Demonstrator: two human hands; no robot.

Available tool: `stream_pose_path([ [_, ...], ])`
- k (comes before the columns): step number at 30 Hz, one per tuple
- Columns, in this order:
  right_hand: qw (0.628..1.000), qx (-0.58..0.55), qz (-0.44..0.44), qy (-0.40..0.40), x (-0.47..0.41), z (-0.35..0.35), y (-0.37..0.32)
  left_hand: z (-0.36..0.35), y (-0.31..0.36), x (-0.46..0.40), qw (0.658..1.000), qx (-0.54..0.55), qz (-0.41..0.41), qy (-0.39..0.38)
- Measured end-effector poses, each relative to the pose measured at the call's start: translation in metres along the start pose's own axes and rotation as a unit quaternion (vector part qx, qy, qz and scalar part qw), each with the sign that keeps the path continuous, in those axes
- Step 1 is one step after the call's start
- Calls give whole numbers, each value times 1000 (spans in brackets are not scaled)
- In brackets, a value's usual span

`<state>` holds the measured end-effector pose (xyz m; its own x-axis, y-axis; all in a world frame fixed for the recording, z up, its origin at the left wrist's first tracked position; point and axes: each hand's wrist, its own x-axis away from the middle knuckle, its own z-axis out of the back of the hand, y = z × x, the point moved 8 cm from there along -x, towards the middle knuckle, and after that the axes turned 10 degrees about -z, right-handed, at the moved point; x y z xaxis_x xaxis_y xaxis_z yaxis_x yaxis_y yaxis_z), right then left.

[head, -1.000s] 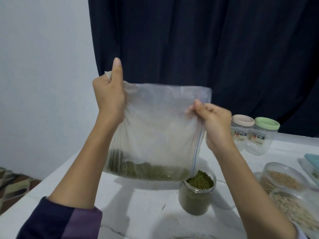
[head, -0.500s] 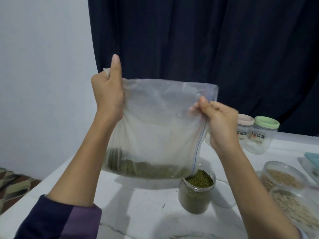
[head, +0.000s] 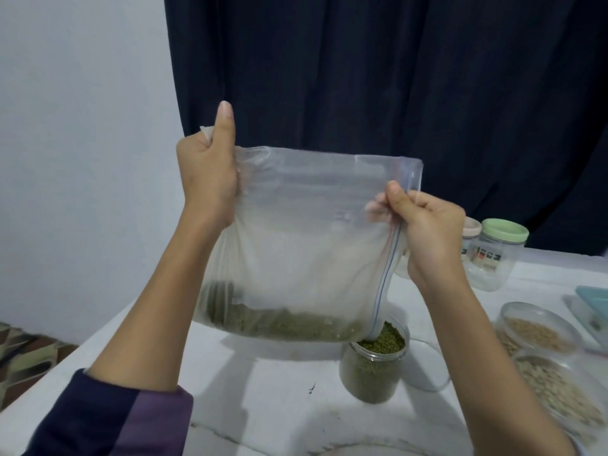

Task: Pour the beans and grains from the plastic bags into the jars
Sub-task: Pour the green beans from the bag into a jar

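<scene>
Item 1, plastic bag [head: 306, 245]: clear zip bag held upright in the air above the desk [head: 263, 399], between both hands. I see green beans [head: 283, 325] pooled along its bottom edge, the lower right corner dipping into the mouth of the open jar [head: 373, 366].

Item 2, left hand [head: 207, 172]: fingers curled round the bag's top left corner, thumb straight up along the plastic.

Item 3, right hand [head: 427, 228]: pinching the bag's right edge at the blue zip line, below the top right corner, fingers folded in.

Item 4, open jar: stands on the desk under the right hand, filled with green beans nearly to the rim. A clear lid [head: 427, 366] lies just beside it on the right.

Item 5, two open grain jars [head: 536, 330] [head: 559, 393]: near the desk's right edge, well apart from the bag.

Item 6, two lidded jars, one green-capped [head: 493, 255], one pink-capped [head: 470, 232]: at the back, behind the right hand.

Room: I note bare desk surface left of and in front of the open jar; the desk's left edge runs diagonally below the left forearm, floor beyond.
</scene>
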<state>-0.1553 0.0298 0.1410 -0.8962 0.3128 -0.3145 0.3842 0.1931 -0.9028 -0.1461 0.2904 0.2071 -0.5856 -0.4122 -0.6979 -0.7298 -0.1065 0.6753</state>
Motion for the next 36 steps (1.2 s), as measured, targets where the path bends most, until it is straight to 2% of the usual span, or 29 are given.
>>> stream_pose_path([
  [4, 1000, 24, -4, -3, 2, 0, 4, -3, 0, 2, 1000, -6, 2, -6],
  [9, 1000, -4, 0, 18, 1, 6, -2, -6, 1, 4, 1000, -12, 6, -16],
  [12, 999, 34, -21, -15, 8, -8, 9, -10, -1, 5, 1000, 5, 12, -25],
  [16, 999, -22, -22, 17, -2, 9, 4, -9, -1, 5, 1000, -6, 14, -19],
  [20, 999, 18, -31, -13, 2, 0, 10, -10, 0, 3, 1000, -12, -1, -24],
  [24, 1000, -1, -22, 15, -6, 8, 5, -10, -1, 2, 1000, -5, 6, -21],
  [27, 998, 38, -37, -15, -2, -2, 12, -9, 0, 0, 1000, -5, -5, -24],
  [31, 1000, -18, -25, 5, -7, 4, 6, -8, 1, -1, 1000, -8, 2, -20],
  [34, 999, -12, -31, -25, -4, -7, 10, -11, 3, -3, 1000, -4, -5, -26],
  [36, 999, -21, -33, -14, -6, -5, 11, -11, 3, -4, 1000, -5, -5, -27],
])
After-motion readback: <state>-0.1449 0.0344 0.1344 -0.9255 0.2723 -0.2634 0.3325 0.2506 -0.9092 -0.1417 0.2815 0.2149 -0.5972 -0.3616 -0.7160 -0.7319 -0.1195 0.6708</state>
